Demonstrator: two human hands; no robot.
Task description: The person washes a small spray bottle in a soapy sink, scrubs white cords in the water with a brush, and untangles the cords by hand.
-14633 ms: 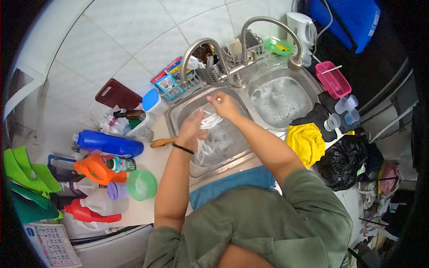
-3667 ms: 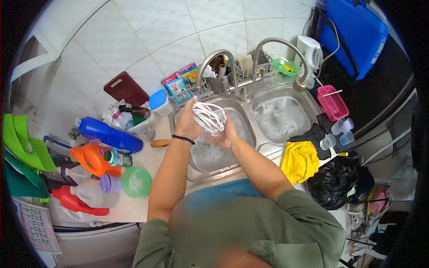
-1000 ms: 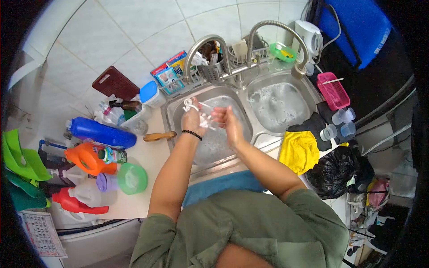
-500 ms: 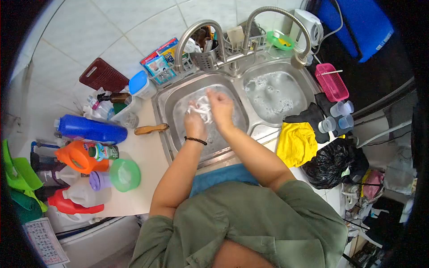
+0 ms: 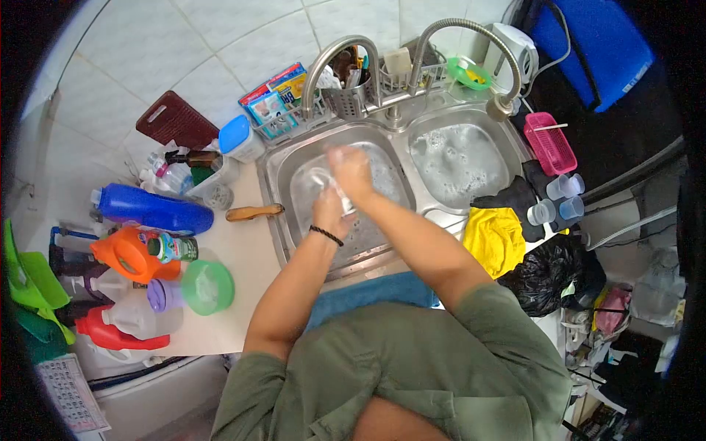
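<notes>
A white wet cloth [image 5: 319, 177] is bunched between my two hands, over the left sink basin [image 5: 393, 228]. My left hand [image 5: 330, 209], below a dark braided bracelet, is closed on the lower part of the cloth. Across its upper part lies my right hand [image 5: 351, 175], closed on the cloth and blurred by motion. Cloudy, sudsy water shows in the basin around them. The right basin [image 5: 460, 165] holds foamy water. A wooden-handled brush [image 5: 254, 212] rests at the sink's left edge, apart from my left hand.
Two curved faucets [image 5: 373, 55] [image 5: 515, 81] rise behind the basins. Bottles, among them a blue one [image 5: 154, 209], and a green bowl [image 5: 208, 287] crowd the left counter. At right are a yellow cloth [image 5: 494, 241], dark cloth, plastic cups [image 5: 541, 212] and a pink basket [image 5: 550, 145].
My right hand has shifted slightly left and over the cloth, while my left hand has moved a little to the right. The cloth's shape has changed between them. The view has shifted slightly.
</notes>
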